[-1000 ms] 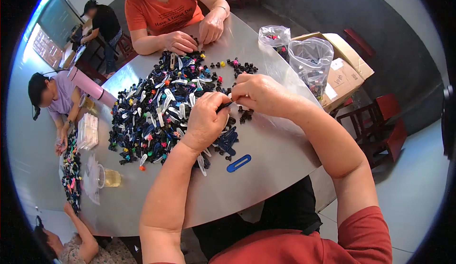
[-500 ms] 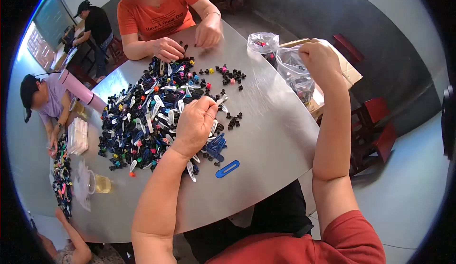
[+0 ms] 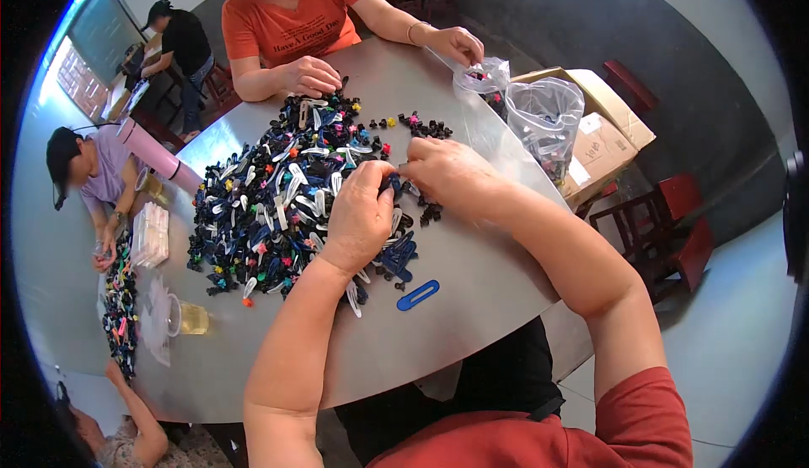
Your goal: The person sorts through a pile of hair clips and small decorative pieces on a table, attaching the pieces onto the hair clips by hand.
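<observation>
A large pile of mixed hair clips [image 3: 274, 207] covers the middle of the table, with black, white and dark blue ones and small coloured claw clips. At its right edge my left hand [image 3: 361, 219] is closed, and a dark blue hair clip [image 3: 394, 183] shows at its fingertips. My right hand [image 3: 447, 175] meets it there, fingers bent together; what they hold, if anything, is hidden. Below my hands lie several blue snap clips [image 3: 399, 256], and nearer me a single larger blue clip [image 3: 419, 295]. Small black claw clips [image 3: 425, 125] form a group beyond my right hand.
Clear plastic bags [image 3: 546, 118] holding clips stand at the right edge beside a cardboard box [image 3: 602, 144]. A person in orange [image 3: 291, 26] works opposite, one hand at the bags. A cup of yellow liquid [image 3: 190, 316] and a pink tumbler [image 3: 152, 149] stand left. Red stools [image 3: 678, 198] are right.
My right hand has come from above the plastic bag to my left hand. The pale clip at my left fingertips no longer shows; a dark blue one does. The opposite person's hand moved to the bags.
</observation>
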Motion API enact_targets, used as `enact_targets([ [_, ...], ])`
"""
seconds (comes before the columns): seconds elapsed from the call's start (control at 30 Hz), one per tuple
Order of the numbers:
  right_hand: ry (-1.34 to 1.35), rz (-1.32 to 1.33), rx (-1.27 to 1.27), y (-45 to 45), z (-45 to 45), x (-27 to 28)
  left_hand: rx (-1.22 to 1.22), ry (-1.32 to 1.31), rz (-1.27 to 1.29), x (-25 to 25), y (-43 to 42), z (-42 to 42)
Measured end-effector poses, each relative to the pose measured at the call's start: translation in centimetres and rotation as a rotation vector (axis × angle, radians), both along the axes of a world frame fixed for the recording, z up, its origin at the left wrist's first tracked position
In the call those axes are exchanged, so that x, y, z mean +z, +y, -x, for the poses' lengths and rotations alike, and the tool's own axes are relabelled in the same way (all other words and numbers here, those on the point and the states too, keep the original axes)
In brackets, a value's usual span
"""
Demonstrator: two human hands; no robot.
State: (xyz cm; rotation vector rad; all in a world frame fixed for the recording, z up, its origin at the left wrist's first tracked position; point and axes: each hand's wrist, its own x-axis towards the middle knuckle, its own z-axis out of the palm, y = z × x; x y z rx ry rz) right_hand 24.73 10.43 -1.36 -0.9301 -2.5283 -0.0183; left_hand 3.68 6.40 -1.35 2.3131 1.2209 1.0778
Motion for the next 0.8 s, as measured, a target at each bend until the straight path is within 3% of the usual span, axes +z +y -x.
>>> enact_targets([
  [0.23, 0.138, 0.128, -0.051, 0.4, -0.3, -0.1, 0.005, 0.044, -0.051, -0.1, 0.0, 0.2],
  [0.53, 0.062, 0.056, -0.072, 0.8, -0.8, -0.2, 0.013, 0.061, -0.003, 0.1, -0.1, 0.1],
  [0.63, 0.016, 0.165, -0.176, 0.5, -0.8, 0.5, 0.013, 0.062, -0.002, 0.0, 0.0, 0.0],
  [0.7, 0.119, 0.292, -0.181, 0.3, -1.0, 1.0, 0.006, 0.04, -0.029, 0.1, -0.1, -0.1],
  [0.8, 0.249, 0.271, -0.105, 0.2, -1.4, 1.1, 0.013, 0.042, -0.004, 0.4, -0.2, -0.1],
])
